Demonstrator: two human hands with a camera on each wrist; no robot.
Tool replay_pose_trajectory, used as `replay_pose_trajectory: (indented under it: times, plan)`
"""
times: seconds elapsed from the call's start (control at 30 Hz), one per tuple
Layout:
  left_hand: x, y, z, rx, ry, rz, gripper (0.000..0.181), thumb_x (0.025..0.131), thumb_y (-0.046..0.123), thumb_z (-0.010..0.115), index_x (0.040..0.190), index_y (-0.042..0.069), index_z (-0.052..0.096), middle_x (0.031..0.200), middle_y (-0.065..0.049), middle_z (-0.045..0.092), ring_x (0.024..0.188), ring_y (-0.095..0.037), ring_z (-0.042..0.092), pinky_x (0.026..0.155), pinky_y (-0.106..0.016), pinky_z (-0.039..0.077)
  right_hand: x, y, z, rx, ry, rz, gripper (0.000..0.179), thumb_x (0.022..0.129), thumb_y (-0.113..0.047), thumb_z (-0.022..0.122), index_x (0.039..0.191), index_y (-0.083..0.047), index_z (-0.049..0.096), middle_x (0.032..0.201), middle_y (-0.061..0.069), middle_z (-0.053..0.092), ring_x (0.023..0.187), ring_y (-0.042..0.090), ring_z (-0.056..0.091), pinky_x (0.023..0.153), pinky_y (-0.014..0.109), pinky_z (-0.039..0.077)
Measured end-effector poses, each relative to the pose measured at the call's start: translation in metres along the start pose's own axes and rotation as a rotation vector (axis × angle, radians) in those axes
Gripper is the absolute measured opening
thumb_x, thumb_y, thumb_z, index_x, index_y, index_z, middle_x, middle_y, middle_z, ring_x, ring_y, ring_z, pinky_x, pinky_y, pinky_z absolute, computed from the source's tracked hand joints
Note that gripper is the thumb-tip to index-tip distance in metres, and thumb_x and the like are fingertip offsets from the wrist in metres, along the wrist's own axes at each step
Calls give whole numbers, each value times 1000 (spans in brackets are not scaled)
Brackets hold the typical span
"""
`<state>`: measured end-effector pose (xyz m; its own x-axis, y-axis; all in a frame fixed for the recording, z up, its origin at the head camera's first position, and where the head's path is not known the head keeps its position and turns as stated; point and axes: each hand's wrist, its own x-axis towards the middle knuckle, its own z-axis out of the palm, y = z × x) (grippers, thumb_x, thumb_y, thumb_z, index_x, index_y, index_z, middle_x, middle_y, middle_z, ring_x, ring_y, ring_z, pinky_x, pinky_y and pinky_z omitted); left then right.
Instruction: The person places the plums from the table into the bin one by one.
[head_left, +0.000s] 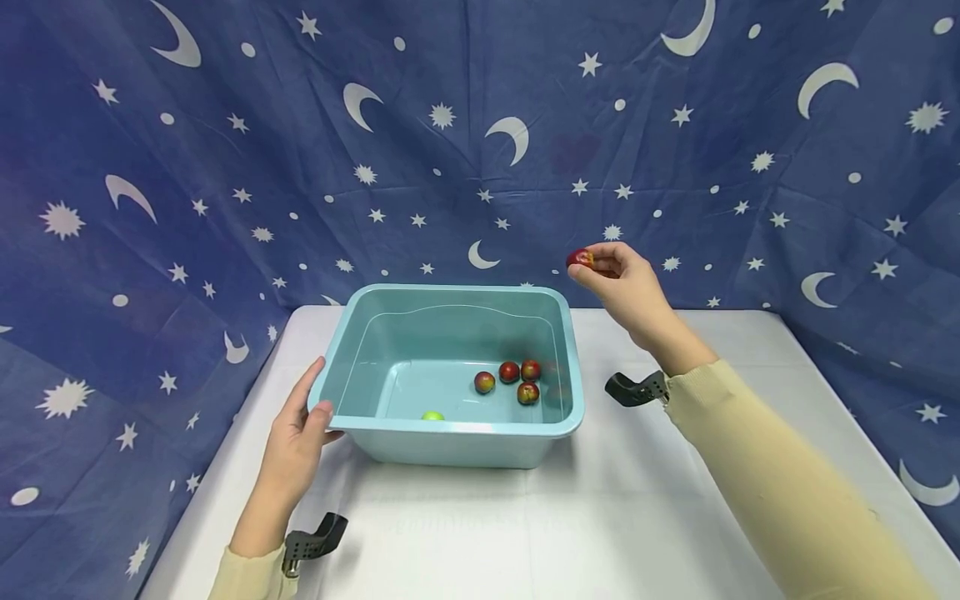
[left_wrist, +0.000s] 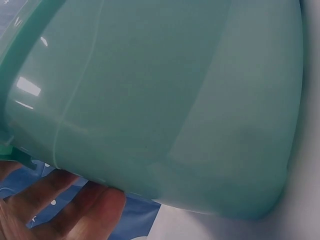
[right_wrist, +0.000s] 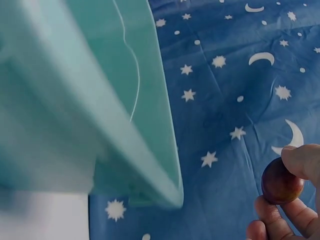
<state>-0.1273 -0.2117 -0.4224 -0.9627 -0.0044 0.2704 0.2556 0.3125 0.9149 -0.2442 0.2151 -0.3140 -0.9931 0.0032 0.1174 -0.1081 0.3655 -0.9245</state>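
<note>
A light teal plastic basin (head_left: pixel 450 446) stands on the white-covered table. My left hand (head_left: pixel 294 446) grips its left rim near the front corner, thumb over the top and fingers underneath; the left wrist view shows the fingers (left_wrist: pixel 102 212) against the outer wall. Beyond the basin's back right corner, my right hand (head_left: pixel 632 292) is raised and pinches a red and yellow plum (head_left: pixel 579 259) between thumb and fingers. From the right wrist the same plum (right_wrist: pixel 281 182) looks dark and smooth. Several red plums (head_left: pixel 509 372) lie inside the basin toward its right side.
A bright green round thing (head_left: pixel 432 415) in the basin is partly hidden by the front rim. Behind the table (head_left: pixel 465 525) hangs a blue cloth (head_left: pixel 480 167) with white moons and stars. Black wrist mounts stick out from the left sleeve (head_left: pixel 251 575) and right sleeve (head_left: pixel 750 467).
</note>
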Motion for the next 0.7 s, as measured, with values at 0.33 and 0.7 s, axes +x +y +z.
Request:
replay_pose_trajectory:
  times: [0.33, 0.7]
  plan:
    - [-2, 3, 1, 4, 0, 15, 52, 103, 18, 43, 153, 27, 31, 146, -18, 38, 107, -36, 55, 73, -35, 57, 6, -13, 24, 71, -57, -19, 54, 86, -37, 73, 127, -8, 51, 117, 9, 58, 106, 20, 56, 95, 37, 48]
    - [-2, 4, 1, 2, 20, 13, 52, 101, 18, 44, 151, 30, 34, 143, -17, 42, 104, -35, 57, 72, -38, 58, 7, -27, 52, 36, -124, -60, 47, 86, -35, 74, 124, -14, 57, 113, 6, 63, 104, 19, 58, 88, 37, 51]
